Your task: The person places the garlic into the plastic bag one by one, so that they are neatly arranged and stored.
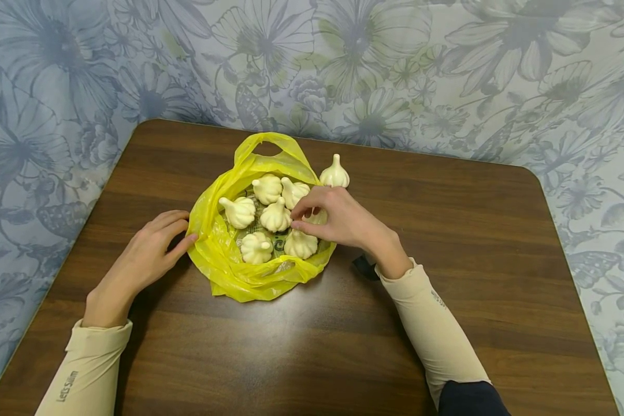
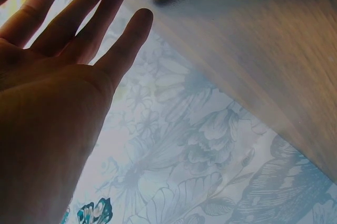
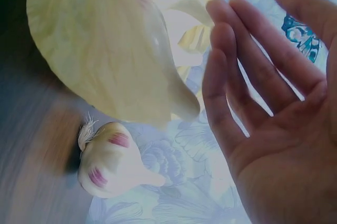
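An open yellow plastic bag (image 1: 203,231) lies on the table, its mouth spread wide around several pale garlic bulbs (image 1: 275,216). One more garlic bulb (image 1: 335,172) sits outside it, by its far right side; in the right wrist view this garlic bulb (image 3: 113,158) shows purple streaks and roots. My right hand (image 1: 338,214) hovers over the bag's right part, fingers loosely bent and thumb apart. In the right wrist view, nothing lies between the fingers (image 3: 268,71). With fingers stretched out, my left hand (image 1: 151,248) touches the bag's left side.
The brown wooden table (image 1: 301,358) has rounded far corners. Behind it stands a wall with flower-patterned covering (image 1: 374,75). A small black object (image 1: 365,267) shows below the right wrist.
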`<state>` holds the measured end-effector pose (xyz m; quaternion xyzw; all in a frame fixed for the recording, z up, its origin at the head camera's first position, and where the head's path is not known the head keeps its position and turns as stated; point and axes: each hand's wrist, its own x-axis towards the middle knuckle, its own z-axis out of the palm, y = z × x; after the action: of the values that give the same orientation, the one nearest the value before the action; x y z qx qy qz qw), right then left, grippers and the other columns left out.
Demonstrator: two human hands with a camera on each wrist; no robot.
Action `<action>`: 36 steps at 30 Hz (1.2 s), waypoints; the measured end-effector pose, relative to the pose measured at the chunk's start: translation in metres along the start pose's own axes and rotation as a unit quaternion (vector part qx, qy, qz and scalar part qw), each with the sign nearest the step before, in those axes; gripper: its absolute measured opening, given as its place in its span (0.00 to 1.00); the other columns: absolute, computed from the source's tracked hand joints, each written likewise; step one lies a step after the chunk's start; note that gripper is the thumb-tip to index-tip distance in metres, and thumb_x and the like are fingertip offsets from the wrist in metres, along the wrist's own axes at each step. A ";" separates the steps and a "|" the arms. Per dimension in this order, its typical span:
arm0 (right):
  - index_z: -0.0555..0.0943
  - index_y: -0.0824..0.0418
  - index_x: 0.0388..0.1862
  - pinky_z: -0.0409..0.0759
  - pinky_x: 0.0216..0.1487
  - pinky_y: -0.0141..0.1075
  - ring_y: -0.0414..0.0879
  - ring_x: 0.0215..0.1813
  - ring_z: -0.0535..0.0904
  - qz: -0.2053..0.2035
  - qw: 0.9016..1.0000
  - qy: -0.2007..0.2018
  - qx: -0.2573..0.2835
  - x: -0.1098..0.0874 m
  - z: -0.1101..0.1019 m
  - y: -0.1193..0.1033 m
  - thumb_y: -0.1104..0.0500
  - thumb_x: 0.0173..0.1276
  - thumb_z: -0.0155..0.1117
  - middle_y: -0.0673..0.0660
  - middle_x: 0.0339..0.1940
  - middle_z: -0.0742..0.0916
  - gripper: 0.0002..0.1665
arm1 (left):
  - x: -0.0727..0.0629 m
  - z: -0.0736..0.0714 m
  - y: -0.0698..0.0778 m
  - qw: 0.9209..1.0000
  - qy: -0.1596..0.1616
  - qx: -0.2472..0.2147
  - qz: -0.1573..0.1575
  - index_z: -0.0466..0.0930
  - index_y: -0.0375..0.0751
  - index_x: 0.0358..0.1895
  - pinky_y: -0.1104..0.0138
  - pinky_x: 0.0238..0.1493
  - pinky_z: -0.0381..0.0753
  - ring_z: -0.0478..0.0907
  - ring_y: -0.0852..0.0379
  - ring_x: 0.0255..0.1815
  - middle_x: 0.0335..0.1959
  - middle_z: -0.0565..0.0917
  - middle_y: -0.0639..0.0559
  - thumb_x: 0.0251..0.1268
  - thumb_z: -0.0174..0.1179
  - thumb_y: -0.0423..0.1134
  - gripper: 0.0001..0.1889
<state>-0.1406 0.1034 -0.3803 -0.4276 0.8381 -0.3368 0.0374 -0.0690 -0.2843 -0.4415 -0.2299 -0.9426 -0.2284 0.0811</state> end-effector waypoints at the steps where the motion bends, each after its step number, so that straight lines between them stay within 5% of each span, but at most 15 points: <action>1: 0.92 0.53 0.44 0.83 0.44 0.42 0.43 0.42 0.85 0.002 1.000 0.014 0.000 0.000 -0.001 0.001 0.54 0.73 0.73 0.44 0.39 0.91 0.06 | 0.000 0.000 0.000 1.000 0.001 -0.001 0.001 0.85 0.32 0.51 0.35 0.63 0.76 0.76 0.33 0.66 0.60 0.83 0.33 0.69 0.70 0.36 0.13; 12: 0.91 0.60 0.40 0.89 0.42 0.46 0.42 0.39 0.85 0.053 0.982 0.179 -0.003 -0.006 -0.012 0.019 0.61 0.72 0.73 0.52 0.36 0.90 0.03 | 0.002 0.000 0.001 1.000 0.000 0.000 0.003 0.85 0.32 0.51 0.35 0.63 0.77 0.76 0.34 0.66 0.60 0.83 0.33 0.70 0.69 0.36 0.12; 21: 0.92 0.58 0.41 0.87 0.41 0.44 0.43 0.39 0.86 0.092 0.968 0.233 -0.021 -0.011 -0.021 0.031 0.60 0.73 0.73 0.52 0.36 0.91 0.04 | 0.003 0.000 0.000 1.000 0.002 -0.001 0.004 0.86 0.32 0.51 0.35 0.63 0.76 0.76 0.33 0.66 0.60 0.83 0.33 0.70 0.69 0.36 0.12; 29: 0.92 0.59 0.42 0.88 0.45 0.46 0.48 0.37 0.88 0.131 0.946 0.297 -0.023 -0.016 -0.028 0.047 0.63 0.71 0.73 0.55 0.37 0.93 0.04 | 0.003 0.000 0.000 1.000 0.001 -0.003 0.004 0.85 0.32 0.51 0.35 0.63 0.76 0.76 0.33 0.65 0.59 0.83 0.32 0.70 0.70 0.35 0.12; 36: 0.92 0.61 0.44 0.89 0.47 0.47 0.51 0.38 0.89 0.158 0.938 0.308 -0.027 -0.017 -0.027 0.061 0.59 0.73 0.71 0.57 0.38 0.93 0.07 | 0.001 0.000 0.001 1.000 0.006 -0.002 0.009 0.85 0.31 0.50 0.36 0.62 0.77 0.77 0.34 0.65 0.59 0.83 0.33 0.68 0.70 0.34 0.13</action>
<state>-0.1818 0.1550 -0.3991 -0.1661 0.8740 -0.4189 -0.1819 -0.0699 -0.2832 -0.4409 -0.2369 -0.9397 -0.2306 0.0883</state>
